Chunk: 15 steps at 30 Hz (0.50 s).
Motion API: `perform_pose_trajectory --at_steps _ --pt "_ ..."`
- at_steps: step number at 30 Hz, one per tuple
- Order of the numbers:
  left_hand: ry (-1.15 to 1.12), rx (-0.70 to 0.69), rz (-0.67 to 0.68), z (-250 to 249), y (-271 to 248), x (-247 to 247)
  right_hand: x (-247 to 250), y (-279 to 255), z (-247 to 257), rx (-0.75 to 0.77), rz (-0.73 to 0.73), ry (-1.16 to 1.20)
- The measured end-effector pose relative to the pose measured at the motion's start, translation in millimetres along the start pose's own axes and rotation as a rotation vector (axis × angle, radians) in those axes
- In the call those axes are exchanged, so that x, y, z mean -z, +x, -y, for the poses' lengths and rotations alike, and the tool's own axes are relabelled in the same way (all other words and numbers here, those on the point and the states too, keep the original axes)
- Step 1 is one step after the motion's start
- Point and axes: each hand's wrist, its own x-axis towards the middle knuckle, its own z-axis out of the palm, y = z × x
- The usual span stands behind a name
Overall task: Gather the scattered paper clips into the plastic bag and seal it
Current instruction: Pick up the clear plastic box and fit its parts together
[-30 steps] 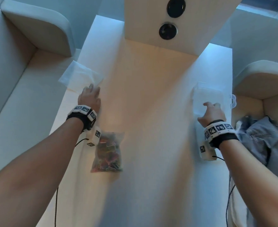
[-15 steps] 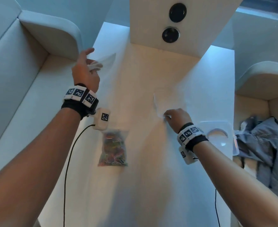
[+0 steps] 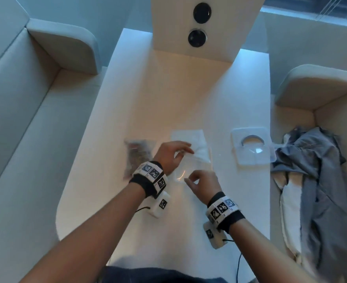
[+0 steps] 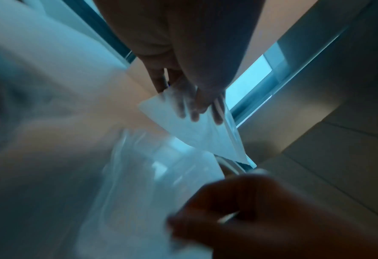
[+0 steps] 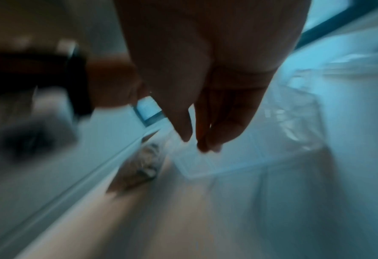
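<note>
A clear plastic bag lies mid-table between my hands, blurred in the left wrist view. My right hand pinches its near edge, thumb against fingertips. My left hand pinches a white translucent sheet, and its fingers show through the sheet. A second small bag packed with coloured paper clips lies flat just left of my left wrist, also in the right wrist view. No loose clips are visible on the white table.
A clear plastic container lid lies at the table's right edge. Grey clothing is heaped on the seat to the right. A white post with two black round sockets stands at the table's far end. Benches flank both sides.
My left hand lifted the white sheet from the far left and brought it to the middle. My right hand left the container, then drew the clear bag toward me.
</note>
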Motion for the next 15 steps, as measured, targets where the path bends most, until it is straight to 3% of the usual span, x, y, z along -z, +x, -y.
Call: perform_pose_trajectory --at_steps 3,6,10,15 --pt "-0.014 0.071 0.079 10 -30 -33 12 -32 -27 -0.168 -0.253 0.198" --pt "0.010 0.085 0.194 8 -46 -52 23 -49 -43 -0.108 -0.376 0.142" --pt "0.033 0.095 0.210 1 -50 -56 30 -41 -48 0.217 -0.355 -0.017" --pt "0.071 0.107 0.137 -3 -39 -55 45 -11 -45 0.229 -0.254 -0.019"
